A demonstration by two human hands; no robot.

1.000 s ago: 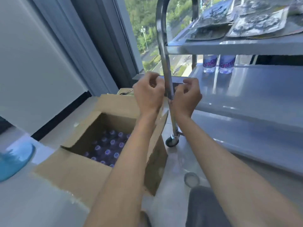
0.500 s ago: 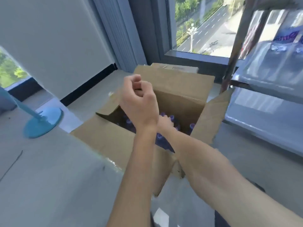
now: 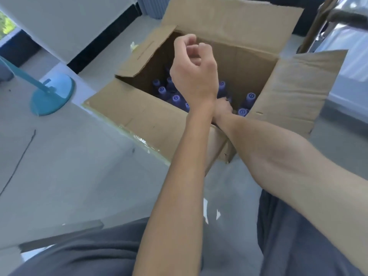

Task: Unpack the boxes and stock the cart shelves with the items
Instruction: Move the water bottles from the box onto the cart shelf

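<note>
An open cardboard box (image 3: pixel 139 118) stands on the floor in front of me, flaps spread. Inside it stand several bottles with purple caps (image 3: pixel 176 98). My left hand (image 3: pixel 193 70) hovers above the box opening with its fingers loosely curled and nothing in it. My right hand (image 3: pixel 222 107) reaches down into the box among the bottles. My left wrist hides most of it, so its fingers cannot be made out. The metal cart (image 3: pixel 342 16) shows only as a frame corner and a shelf edge at the top right.
A teal round stand base (image 3: pixel 52 96) with a slanted pole sits on the floor to the left. A white wall panel (image 3: pixel 69 22) rises behind it. The box's right flap (image 3: pixel 298 90) leans toward the cart. My grey-trousered legs (image 3: pixel 89 255) fill the bottom.
Both hands left the cart's upright post. My view swung down to the box, my right hand went into it among the bottles, and my left hand stayed raised above the opening.
</note>
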